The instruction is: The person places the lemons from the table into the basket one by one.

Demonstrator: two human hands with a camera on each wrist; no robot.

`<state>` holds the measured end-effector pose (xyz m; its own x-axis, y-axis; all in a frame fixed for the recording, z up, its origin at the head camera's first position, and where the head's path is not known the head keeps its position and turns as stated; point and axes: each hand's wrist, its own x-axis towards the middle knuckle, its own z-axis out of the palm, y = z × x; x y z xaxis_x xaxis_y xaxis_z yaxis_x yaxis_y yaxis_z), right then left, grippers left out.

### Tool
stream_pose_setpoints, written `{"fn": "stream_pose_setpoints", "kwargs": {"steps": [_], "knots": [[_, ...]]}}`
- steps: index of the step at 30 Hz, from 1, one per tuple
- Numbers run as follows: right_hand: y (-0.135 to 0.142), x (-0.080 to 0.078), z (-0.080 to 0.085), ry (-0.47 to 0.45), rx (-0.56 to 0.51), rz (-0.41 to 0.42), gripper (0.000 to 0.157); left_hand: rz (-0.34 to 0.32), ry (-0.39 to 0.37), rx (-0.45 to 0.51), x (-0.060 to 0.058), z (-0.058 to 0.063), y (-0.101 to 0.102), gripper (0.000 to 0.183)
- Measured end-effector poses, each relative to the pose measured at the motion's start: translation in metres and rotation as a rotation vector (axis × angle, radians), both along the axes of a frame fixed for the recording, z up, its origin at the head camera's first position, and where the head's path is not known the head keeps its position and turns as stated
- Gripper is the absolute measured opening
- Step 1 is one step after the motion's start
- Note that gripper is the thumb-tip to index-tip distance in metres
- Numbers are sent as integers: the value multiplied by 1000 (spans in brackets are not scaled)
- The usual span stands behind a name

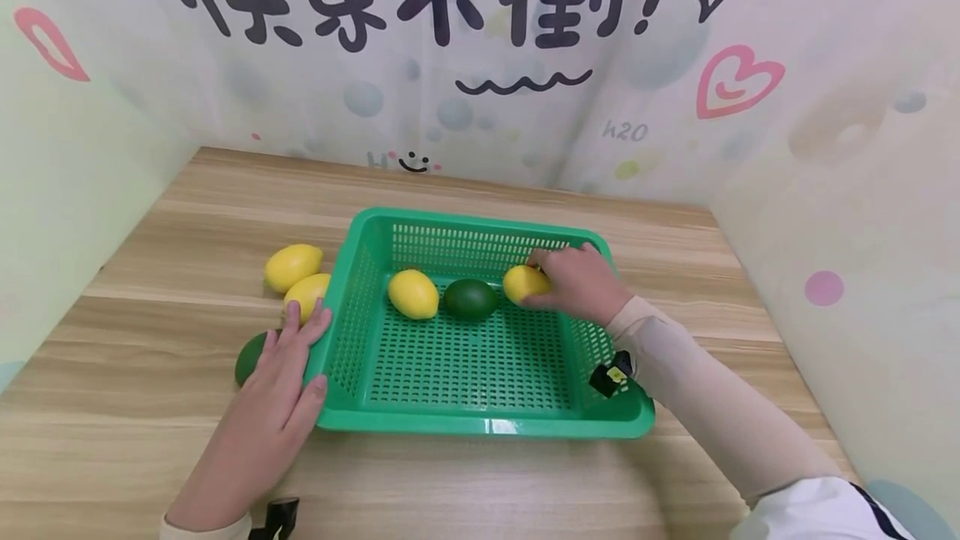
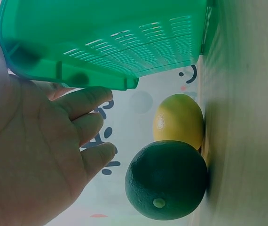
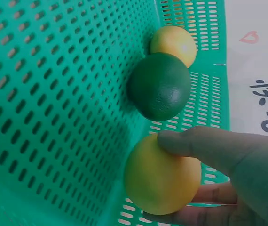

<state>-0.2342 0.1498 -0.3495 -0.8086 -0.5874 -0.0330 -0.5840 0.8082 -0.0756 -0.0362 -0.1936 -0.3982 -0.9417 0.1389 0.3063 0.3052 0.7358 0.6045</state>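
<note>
In the right part of a green plastic basket (image 1: 472,423), my right hand (image 1: 581,280) pinches a yellow lemon (image 1: 521,284) between thumb and fingers. To its left in the basket, a dark green oval fruit (image 1: 471,300) and another lemon (image 1: 413,294) lie in a row along the back. The right wrist view shows the gripped lemon (image 3: 160,176) close to the perforated wall. My left hand (image 1: 266,411) rests at the basket's left rim, its fingers straight. Just beyond that hand, outside the basket, is a second green fruit (image 2: 167,181) with a pale stem nub, partly hidden in the head view.
Two more lemons, one behind (image 1: 293,267) and one nearer (image 1: 306,297), lie on the wooden table (image 1: 150,340) left of the basket. A printed curtain (image 1: 450,90) hangs along the table's back, and pale walls stand at both sides.
</note>
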Motion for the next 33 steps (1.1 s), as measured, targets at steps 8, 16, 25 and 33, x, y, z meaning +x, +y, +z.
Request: {"fn": "stream_pose_setpoints", "kwargs": {"steps": [8, 16, 25, 33], "knots": [[-4, 0, -6, -75, 43, -8, 56, 3, 0, -3, 0, -2, 0, 61], [-9, 1, -9, -101, 72, 4, 47, 8, 6, -11, -1, -4, -2, 61], [13, 6, 10, -71, -25, -93, 65, -10, 2, 1, -3, -3, 0, 63], [69, 39, 55, 4, -289, -236, 57, -8, 9, 6, -2, -4, 0, 64]]}}
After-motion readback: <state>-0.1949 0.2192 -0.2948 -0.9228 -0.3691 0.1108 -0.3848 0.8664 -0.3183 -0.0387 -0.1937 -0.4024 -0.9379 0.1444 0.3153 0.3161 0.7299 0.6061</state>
